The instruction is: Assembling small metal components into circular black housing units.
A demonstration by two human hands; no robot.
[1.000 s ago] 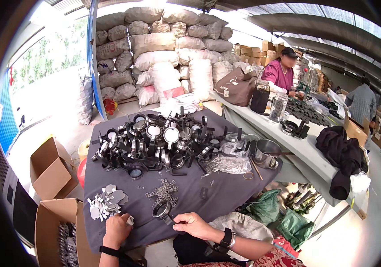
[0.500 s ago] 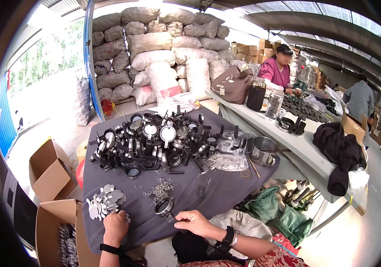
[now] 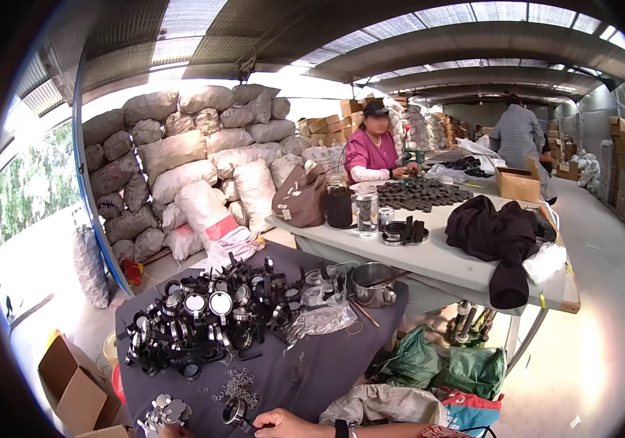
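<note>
At the lower edge my right hand (image 3: 287, 424) is closed on the short black handle of a round metal-rimmed part (image 3: 234, 411), its ring turned to the left. My left hand (image 3: 174, 431) barely shows above the lower edge, beside a pile of flat grey discs (image 3: 166, 410); its fingers are mostly cut off. Just beyond the held part lies a heap of small bent metal clips (image 3: 239, 385). A large pile of similar round black-and-metal parts (image 3: 196, 314) with handles covers the far side of the dark cloth-covered table (image 3: 312, 372).
Clear plastic bags (image 3: 320, 321), a thin stick (image 3: 365, 312) and a metal pot (image 3: 373, 283) lie at the table's right. Cardboard boxes (image 3: 79, 387) stand at left. A white table (image 3: 429, 252) holds jars and dark clothing; a person (image 3: 371, 146) works behind it. Stacked sacks (image 3: 181, 153) fill the back.
The view has tilted up and swung right, so both hands sit lower in the picture. My right hand still holds the round part; my left hand has almost dropped out of sight.
</note>
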